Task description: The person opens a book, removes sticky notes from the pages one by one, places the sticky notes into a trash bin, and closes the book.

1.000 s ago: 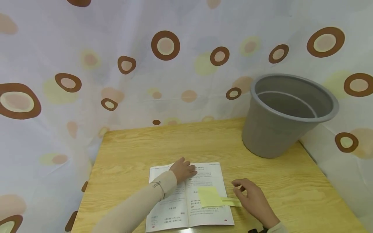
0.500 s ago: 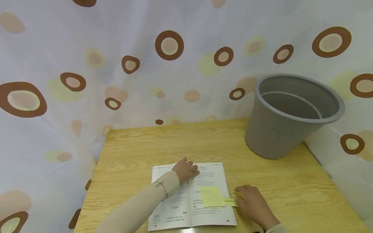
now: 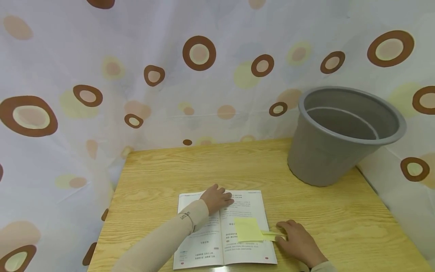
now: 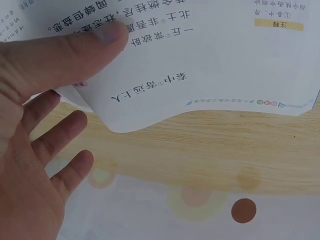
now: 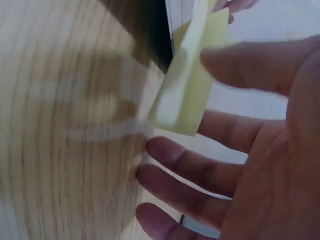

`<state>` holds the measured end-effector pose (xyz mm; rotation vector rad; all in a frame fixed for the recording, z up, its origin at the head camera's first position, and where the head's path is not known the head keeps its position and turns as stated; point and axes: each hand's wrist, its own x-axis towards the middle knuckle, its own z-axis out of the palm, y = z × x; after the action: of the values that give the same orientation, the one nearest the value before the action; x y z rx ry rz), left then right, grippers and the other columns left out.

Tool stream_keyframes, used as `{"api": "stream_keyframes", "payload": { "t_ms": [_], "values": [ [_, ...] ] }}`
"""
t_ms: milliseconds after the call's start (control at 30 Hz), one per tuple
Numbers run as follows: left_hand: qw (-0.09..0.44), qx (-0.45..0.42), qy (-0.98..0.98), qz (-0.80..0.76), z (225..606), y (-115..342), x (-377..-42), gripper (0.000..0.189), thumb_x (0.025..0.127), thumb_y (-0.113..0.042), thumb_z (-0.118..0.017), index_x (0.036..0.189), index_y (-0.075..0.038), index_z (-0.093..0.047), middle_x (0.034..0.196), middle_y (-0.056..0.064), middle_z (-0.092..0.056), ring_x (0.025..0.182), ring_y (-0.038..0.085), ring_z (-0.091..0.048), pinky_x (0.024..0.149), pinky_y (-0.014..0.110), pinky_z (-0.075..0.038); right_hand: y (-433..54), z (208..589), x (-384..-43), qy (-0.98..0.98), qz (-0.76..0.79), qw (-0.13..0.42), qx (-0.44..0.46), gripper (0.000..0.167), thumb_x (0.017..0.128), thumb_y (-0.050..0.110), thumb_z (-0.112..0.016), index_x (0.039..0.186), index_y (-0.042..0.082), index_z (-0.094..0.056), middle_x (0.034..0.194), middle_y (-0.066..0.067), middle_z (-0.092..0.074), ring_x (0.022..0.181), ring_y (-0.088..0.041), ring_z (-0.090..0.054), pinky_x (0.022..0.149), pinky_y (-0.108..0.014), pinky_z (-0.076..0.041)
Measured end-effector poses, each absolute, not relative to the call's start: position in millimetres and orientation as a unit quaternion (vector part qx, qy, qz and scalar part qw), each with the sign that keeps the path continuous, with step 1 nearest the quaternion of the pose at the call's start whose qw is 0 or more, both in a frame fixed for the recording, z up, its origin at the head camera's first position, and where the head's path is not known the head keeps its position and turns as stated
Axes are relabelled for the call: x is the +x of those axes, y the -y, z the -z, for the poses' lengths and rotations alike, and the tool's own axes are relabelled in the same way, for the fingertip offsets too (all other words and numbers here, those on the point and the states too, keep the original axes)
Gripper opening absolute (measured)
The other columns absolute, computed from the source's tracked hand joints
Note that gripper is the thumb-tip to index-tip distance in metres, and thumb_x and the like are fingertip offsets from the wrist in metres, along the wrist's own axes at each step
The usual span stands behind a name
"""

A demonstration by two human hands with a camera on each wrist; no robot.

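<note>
An open book [image 3: 242, 211] lies on the table, a yellow sticky note [image 3: 248, 229] on its right-hand page. From the note a narrow yellow strip [image 3: 270, 235] juts past the book's edge; the right wrist view shows this paper strip [image 5: 192, 95] bent lengthwise. My left hand [image 3: 215, 199] rests across the top of the book near the fold, its thumb [image 4: 107, 42] lying on the page and other fingers spread. My right hand [image 3: 299, 241] is around the strip's end, thumb [image 5: 245, 65] at one side and index finger partly behind it, with a gap between them.
A tall grey bucket [image 3: 323, 158] stands at the table's back right. A white sheet with brown rings [image 3: 200, 113] hangs behind the wooden table [image 3: 190, 166] and along its sides.
My right hand has moved in and lower around the strip's end, its thumb and index finger now on either side. The left hand stays on the book. The head view has shifted slightly.
</note>
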<state>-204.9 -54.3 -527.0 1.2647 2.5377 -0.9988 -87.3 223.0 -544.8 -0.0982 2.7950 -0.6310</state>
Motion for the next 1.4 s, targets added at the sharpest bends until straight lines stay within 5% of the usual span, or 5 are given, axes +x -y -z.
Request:
{"api": "stream_keyframes", "payload": {
  "t_ms": [167,467,1000,1400],
  "values": [
    [0.064,0.415,-0.851,0.316,529.0,56.8,-203.8,0.073,0.088,-0.037,-0.071,0.149,-0.048,-0.033,0.152,-0.022,-0.039,0.131,0.005,-0.049,0.108,0.028,-0.044,-226.0,545.5,-92.5,-0.951,0.269,0.152,-0.019,0.04,0.096,0.037,-0.061,0.119,0.005,-0.068,0.111,-0.009,-0.068,0.101,-0.026,-0.064,0.088,-0.052,-0.054],
    [0.07,0.41,-0.854,0.312,528.0,55.7,-202.5,0.073,0.089,-0.037,-0.071,0.15,-0.047,-0.031,0.155,-0.022,-0.037,0.136,0.005,-0.047,0.111,0.029,-0.042,-224.9,555.8,-97.4,-0.945,0.291,0.149,-0.008,0.023,0.096,0.024,-0.063,0.108,0.006,-0.071,0.089,0.0,-0.063,0.079,-0.012,-0.051,0.071,-0.032,-0.047],
    [0.079,0.417,-0.848,0.317,527.2,56.8,-204.3,0.071,0.091,-0.038,-0.068,0.152,-0.042,-0.031,0.157,-0.021,-0.036,0.139,0.004,-0.044,0.116,0.029,-0.038,-224.2,558.1,-94.6,-0.934,0.319,0.157,-0.011,0.02,0.094,0.022,-0.065,0.106,0.007,-0.072,0.094,-0.001,-0.067,0.086,-0.013,-0.057,0.077,-0.035,-0.051],
    [0.076,0.413,-0.854,0.307,529.5,58.1,-203.4,0.071,0.092,-0.036,-0.068,0.152,-0.043,-0.03,0.158,-0.022,-0.034,0.14,0.004,-0.044,0.116,0.029,-0.038,-224.4,559.1,-91.8,-0.937,0.318,0.146,-0.007,0.008,0.091,0.021,-0.068,0.088,0.014,-0.067,0.086,0.001,-0.061,0.076,-0.012,-0.047,0.068,-0.026,-0.042]
  ]
}}
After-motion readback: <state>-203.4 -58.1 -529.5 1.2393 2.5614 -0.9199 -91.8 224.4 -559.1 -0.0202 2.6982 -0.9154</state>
